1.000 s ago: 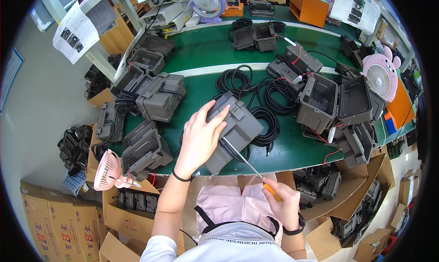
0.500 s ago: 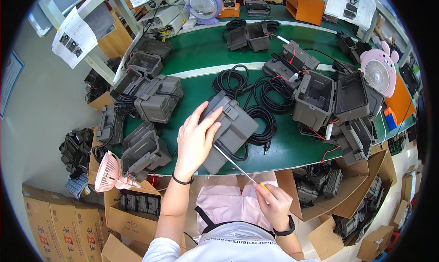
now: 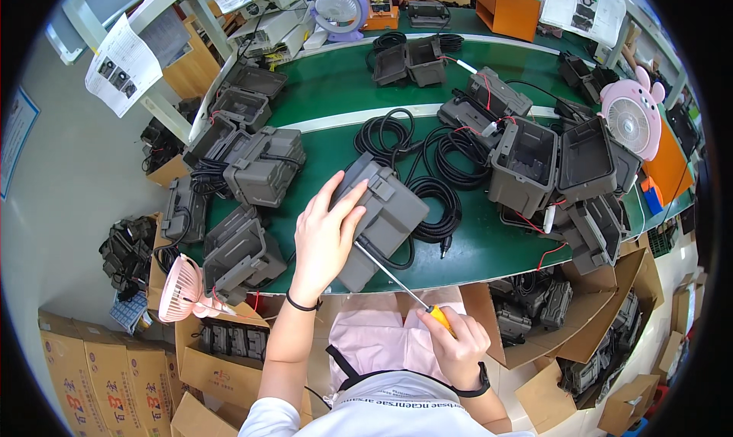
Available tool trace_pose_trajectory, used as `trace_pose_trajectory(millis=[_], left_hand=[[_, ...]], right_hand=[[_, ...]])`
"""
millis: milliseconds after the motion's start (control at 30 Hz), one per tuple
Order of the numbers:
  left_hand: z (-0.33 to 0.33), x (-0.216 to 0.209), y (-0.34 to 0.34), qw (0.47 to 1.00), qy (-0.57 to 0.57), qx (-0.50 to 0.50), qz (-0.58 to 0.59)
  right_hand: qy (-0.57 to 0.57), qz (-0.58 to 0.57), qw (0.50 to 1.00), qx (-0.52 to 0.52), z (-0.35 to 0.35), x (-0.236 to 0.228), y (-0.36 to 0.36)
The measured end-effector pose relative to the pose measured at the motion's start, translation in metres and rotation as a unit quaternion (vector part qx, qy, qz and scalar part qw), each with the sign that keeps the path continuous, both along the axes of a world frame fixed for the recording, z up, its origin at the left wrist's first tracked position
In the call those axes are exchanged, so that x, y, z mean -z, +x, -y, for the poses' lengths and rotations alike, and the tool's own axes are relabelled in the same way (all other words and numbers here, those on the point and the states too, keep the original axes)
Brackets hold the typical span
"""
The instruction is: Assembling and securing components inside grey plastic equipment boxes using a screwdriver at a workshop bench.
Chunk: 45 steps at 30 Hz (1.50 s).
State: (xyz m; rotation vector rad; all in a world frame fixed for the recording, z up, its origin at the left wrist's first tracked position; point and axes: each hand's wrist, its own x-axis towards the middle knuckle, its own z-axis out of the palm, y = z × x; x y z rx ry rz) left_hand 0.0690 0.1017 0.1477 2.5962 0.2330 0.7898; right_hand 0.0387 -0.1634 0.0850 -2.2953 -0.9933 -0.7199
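Observation:
A grey latched plastic box [image 3: 392, 214] sits tilted at the near edge of the green bench, in front of me. My left hand [image 3: 324, 235] holds it from the left, its fingers stretched across the lid side. In my right hand [image 3: 460, 348] is a screwdriver [image 3: 441, 319] with a yellow and black handle, gripped in closed fingers. The long metal shaft runs up and left to the box's near side, beside a black cable fitting; the exact contact at the tip is hidden. Coiled black cables [image 3: 437, 208] lie right behind the box.
Open grey boxes [image 3: 523, 166] with red wires crowd the right, and more boxes [image 3: 265, 166] stand left. A pink fan [image 3: 182, 288] is near left, another fan [image 3: 631, 120] far right. Cardboard cartons [image 3: 221, 368] flank me below the bench [image 3: 489, 246]. Across it, a person sits.
My right hand has shifted its hold on the screwdriver, so more of the yellow handle shows now. The box and my left hand stay almost in place.

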Motion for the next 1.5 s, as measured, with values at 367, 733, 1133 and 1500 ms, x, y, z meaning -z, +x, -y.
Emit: trace_pose_trajectory(millis=[367,733,1133,1500], left_hand=[[0.008,-0.002,-0.01,0.996,0.078,-0.003,-0.033],[0.049,0.031,-0.039,0.961,0.145,0.193,0.134],[0.024,-0.056,0.046,0.973,0.051,0.216,0.068],[-0.046,0.054,0.188,0.938,0.189,0.082,-0.278]], right_hand=[[0.185,-0.586,0.774,-0.155,0.007,0.007,0.011],[0.355,-0.548,0.744,-0.141,0.09,0.045,0.042],[0.358,-0.352,0.852,-0.15,-0.015,0.039,0.061],[0.414,-0.334,0.822,-0.204,-0.054,0.021,0.036]])
